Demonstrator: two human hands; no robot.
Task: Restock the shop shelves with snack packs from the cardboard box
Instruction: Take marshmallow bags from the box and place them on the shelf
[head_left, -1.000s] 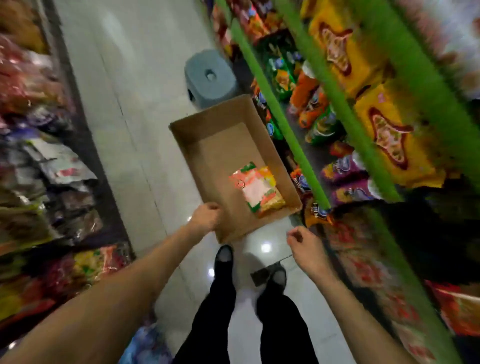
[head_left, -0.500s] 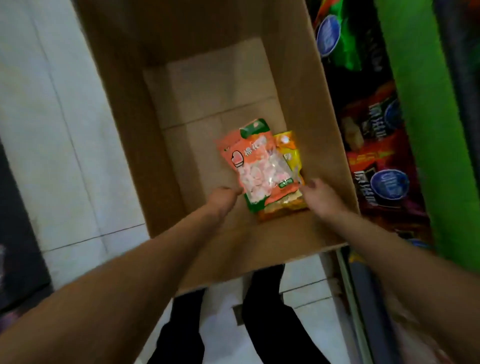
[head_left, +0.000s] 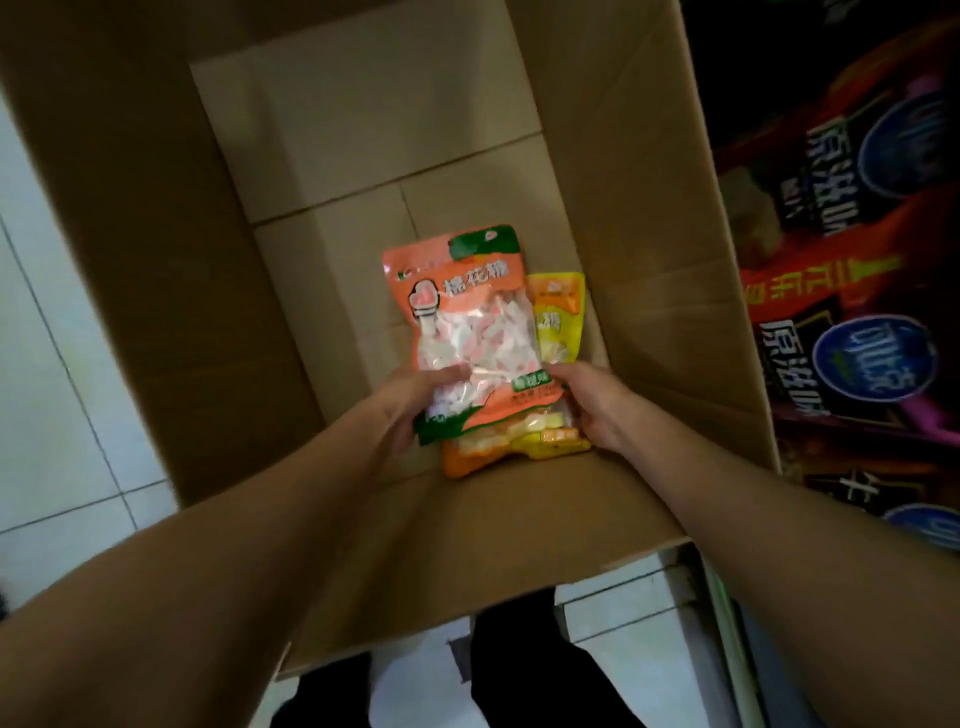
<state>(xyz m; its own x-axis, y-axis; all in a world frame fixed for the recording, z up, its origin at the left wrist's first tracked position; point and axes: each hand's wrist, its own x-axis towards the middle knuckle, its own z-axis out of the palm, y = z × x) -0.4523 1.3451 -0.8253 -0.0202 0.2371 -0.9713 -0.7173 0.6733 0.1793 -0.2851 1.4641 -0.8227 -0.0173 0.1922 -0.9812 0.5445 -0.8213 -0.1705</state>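
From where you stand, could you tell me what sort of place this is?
Most likely a small shop aisle: printed snack bags crowd the shelving on the right, a cardboard box of snack packs sits on a white tiled floor.

head view looks steeply down, close, into the cardboard box (head_left: 156, 260).

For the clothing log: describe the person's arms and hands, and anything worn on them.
Both forearms are bare as far as the frame shows: no sleeve or cuff is in view. The left hand and right hand wear no gloves, and no watch, bracelet or ring shows on the visible wrists and fingers. The picture is dim and a little soft, so very small marks could be missed.
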